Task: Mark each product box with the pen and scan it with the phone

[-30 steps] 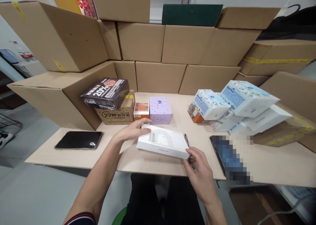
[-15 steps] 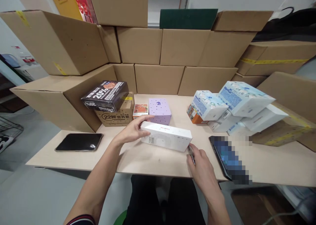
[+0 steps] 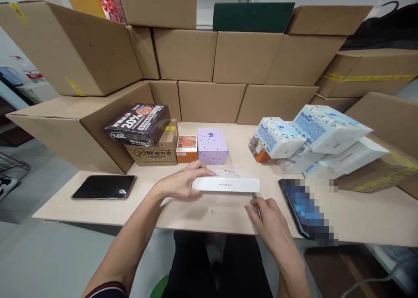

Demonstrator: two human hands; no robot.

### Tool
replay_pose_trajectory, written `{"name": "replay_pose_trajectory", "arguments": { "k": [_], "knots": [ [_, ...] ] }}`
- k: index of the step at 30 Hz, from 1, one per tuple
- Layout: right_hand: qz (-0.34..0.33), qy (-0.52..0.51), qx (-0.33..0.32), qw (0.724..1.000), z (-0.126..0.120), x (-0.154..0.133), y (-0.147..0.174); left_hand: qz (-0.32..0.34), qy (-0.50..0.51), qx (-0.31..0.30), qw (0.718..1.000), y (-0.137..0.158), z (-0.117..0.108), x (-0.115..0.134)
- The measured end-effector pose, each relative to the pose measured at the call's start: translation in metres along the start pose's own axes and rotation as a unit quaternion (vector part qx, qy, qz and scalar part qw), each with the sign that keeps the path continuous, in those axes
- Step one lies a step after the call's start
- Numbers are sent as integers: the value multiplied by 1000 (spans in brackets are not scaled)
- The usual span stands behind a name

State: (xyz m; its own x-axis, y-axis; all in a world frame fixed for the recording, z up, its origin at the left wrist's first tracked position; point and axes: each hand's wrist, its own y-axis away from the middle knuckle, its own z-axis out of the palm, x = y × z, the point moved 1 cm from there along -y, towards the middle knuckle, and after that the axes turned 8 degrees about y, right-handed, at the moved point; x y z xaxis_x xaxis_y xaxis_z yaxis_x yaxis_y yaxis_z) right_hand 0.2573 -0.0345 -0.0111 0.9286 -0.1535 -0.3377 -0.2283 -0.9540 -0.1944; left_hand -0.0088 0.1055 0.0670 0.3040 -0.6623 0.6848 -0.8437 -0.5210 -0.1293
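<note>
My left hand (image 3: 186,180) grips the left end of a white power bank box (image 3: 226,184), fingers on top and thumb underneath. The box is held just above the table, a narrow side with small red print facing me. In my right hand (image 3: 269,213) is a slim metallic tool (image 3: 258,208), pinched between thumb and fingers; its kind is not clear. The tool's tip points up at the box's right lower corner; whether it touches cannot be told. Behind the box stand a purple dotted box (image 3: 213,146) and a small orange-and-white box (image 3: 187,149).
A phone (image 3: 103,187) lies at left, a dark tablet-like device (image 3: 298,206) at right. A black printed box (image 3: 139,124) rests tilted on a brown carton (image 3: 155,155). Tissue packs (image 3: 331,128) are piled at right. Stacked cardboard boxes (image 3: 212,102) wall the table's back.
The white box has rotated, so its printed power bank face has turned out of sight and a narrow side faces me. My left hand has shifted slightly right and down with it.
</note>
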Motion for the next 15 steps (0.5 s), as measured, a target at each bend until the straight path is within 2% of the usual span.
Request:
{"name": "replay_pose_trajectory", "arguments": {
  "k": [5,8,9,11,13,15],
  "knots": [
    [69,-32,31,997,-7,14,2,22,-46,-32,998,0,10,-1],
    [123,-135,79,980,-15,23,6,21,-70,-34,997,1,14,-3],
    [148,-194,96,965,-17,24,8,20,-76,-35,996,1,15,-3],
    [172,-345,117,915,-22,22,10,17,-81,-40,996,0,17,-3],
    [140,-478,126,858,-26,15,10,7,-75,-55,996,-1,18,-3],
    [91,-537,139,827,-31,5,8,-13,-62,-70,996,-2,20,-4]
  ]
}}
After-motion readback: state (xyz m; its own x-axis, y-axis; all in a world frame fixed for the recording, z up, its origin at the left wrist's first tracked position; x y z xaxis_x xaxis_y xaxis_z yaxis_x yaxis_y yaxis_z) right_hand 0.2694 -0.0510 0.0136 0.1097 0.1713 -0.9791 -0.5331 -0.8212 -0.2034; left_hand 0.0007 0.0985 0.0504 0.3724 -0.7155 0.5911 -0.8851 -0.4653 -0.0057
